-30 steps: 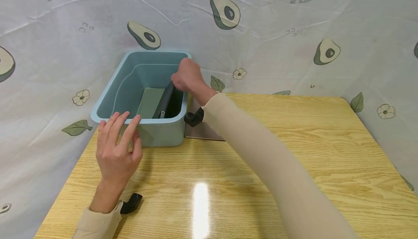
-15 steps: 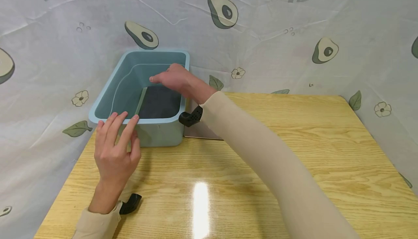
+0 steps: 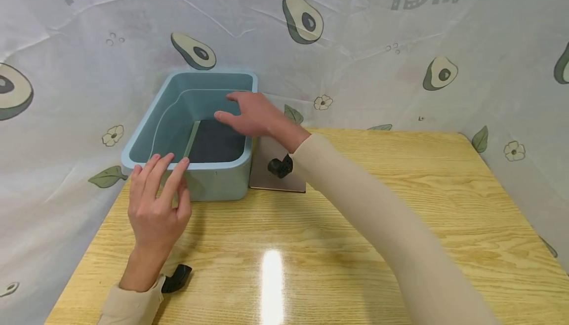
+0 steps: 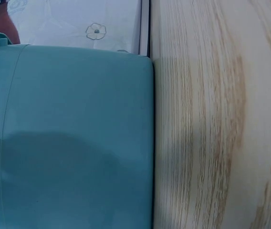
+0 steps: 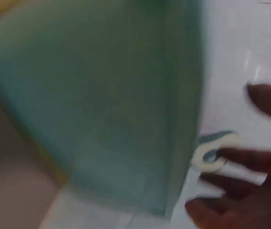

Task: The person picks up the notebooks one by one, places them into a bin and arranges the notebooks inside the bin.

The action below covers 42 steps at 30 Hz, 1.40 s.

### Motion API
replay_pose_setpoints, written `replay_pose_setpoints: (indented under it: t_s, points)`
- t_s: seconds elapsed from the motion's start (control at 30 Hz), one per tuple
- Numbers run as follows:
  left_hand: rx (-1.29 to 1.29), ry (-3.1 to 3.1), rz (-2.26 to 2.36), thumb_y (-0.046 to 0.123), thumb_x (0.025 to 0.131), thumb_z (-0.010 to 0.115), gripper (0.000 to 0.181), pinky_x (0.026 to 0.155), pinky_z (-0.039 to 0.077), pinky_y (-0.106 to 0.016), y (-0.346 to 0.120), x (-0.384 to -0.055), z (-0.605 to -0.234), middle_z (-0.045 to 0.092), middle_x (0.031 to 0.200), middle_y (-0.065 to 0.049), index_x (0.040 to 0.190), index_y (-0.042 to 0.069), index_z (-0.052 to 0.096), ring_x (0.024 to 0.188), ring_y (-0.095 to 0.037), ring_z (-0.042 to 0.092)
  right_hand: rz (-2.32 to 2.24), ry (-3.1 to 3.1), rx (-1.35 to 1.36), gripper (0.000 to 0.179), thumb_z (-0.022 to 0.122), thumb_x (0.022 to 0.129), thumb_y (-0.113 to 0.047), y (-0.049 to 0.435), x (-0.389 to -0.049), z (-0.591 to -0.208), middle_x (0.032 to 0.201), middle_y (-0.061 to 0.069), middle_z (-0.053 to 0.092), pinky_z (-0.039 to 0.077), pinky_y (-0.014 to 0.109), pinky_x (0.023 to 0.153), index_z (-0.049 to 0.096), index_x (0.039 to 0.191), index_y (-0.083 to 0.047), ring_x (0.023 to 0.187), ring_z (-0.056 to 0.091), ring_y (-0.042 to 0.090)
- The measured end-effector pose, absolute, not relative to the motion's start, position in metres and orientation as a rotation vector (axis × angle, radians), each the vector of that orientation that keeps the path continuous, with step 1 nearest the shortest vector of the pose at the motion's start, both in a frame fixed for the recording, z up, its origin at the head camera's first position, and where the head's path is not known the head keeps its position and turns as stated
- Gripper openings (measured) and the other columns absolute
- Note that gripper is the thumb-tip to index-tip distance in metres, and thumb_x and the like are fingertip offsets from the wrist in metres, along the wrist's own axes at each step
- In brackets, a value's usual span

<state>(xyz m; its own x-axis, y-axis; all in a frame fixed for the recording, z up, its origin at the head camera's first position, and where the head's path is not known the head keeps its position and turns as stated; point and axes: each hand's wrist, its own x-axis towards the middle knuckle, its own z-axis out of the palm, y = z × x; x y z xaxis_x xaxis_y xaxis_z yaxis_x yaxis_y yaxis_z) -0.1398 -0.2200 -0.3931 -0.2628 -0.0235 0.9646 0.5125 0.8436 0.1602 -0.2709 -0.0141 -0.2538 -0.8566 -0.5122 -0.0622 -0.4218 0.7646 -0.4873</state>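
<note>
A blue-grey plastic bin (image 3: 218, 184) stands at the back left of the table. On its floor lies a dark, flat rectangular object (image 3: 218, 142), flat along the right side; what kind it is cannot be told. Over the bin's right rim hangs my right hand (image 3: 253, 112), thumb and fingers spread and holding nothing. My left hand (image 3: 157, 201) rests its extended fingertips on the near rim. The bin's outer wall (image 4: 78, 133) fills much of the left wrist view. Blurred in the right wrist view, my right hand's fingers (image 5: 250, 191) are apart beside the bin.
A flat brownish panel (image 3: 275, 182) lies on the table against the bin's right side, partly under my right forearm. Behind the wood-grain table (image 3: 378, 206) hangs a pale curtain (image 3: 364, 68) printed with avocados. A light reflection shows near the table's front.
My right hand lets go of the dark flat object, which drops from a steep tilt to lying flat in the bin. The hand then draws back rightward. My left hand stays on the rim.
</note>
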Motion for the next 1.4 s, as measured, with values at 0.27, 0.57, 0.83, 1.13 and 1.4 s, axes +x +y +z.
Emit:
replay_pose_setpoints:
  t_s: [0.27,0.57,0.83,1.13,1.4]
  points:
    - [-0.388,-1.773,-0.512,0.003,0.094,0.064,0.033,0.121,0.043,-0.055,-0.225,-0.143,-0.396,0.077,0.125,-0.019,0.122,0.01,0.08,0.125,-0.041,0.068,-0.451,2.815,-0.93,0.074,0.045,0.109,-0.059,0.02,-0.271,-0.269,0.182,0.007,0.008,0.018,0.047,0.136,0.027,0.17,-0.022,0.17,0.0,0.033]
    - [-0.39,-1.763,-0.505,0.003,0.094,0.063,0.033,0.121,0.044,-0.055,-0.225,-0.144,-0.397,0.077,0.125,-0.019,0.121,0.01,0.08,0.124,-0.041,0.068,-0.185,2.983,-1.129,0.07,0.046,0.11,-0.056,0.055,-0.262,-0.279,0.178,0.016,0.02,0.015,0.045,0.136,0.036,0.167,-0.016,0.167,0.013,0.041]
    - [-0.383,-1.759,-0.518,0.001,0.093,0.063,0.032,0.121,0.043,-0.054,-0.224,-0.143,-0.394,0.077,0.123,-0.021,0.119,0.008,0.08,0.123,-0.042,0.068,-0.203,3.011,-1.08,0.069,0.045,0.11,-0.056,0.073,-0.256,-0.283,0.178,0.015,0.02,0.019,0.055,0.134,0.037,0.166,-0.018,0.167,0.013,0.043]
    - [-0.384,-1.763,-0.523,0.003,0.094,0.063,0.032,0.12,0.044,-0.057,-0.223,-0.145,-0.395,0.077,0.124,-0.02,0.12,0.01,0.08,0.123,-0.042,0.069,-0.284,3.072,-0.978,0.071,0.049,0.108,-0.058,0.098,-0.254,-0.278,0.18,0.014,0.016,0.021,0.061,0.132,0.036,0.167,-0.02,0.167,0.012,0.044]
    - [-0.379,-1.757,-0.525,0.001,0.093,0.063,0.032,0.119,0.045,-0.057,-0.223,-0.145,-0.396,0.077,0.123,-0.02,0.119,0.009,0.081,0.123,-0.041,0.069,-0.284,3.035,-0.891,0.071,0.048,0.109,-0.057,0.109,-0.255,-0.298,0.18,0.018,0.013,0.021,0.067,0.13,0.034,0.168,-0.019,0.166,0.01,0.047]
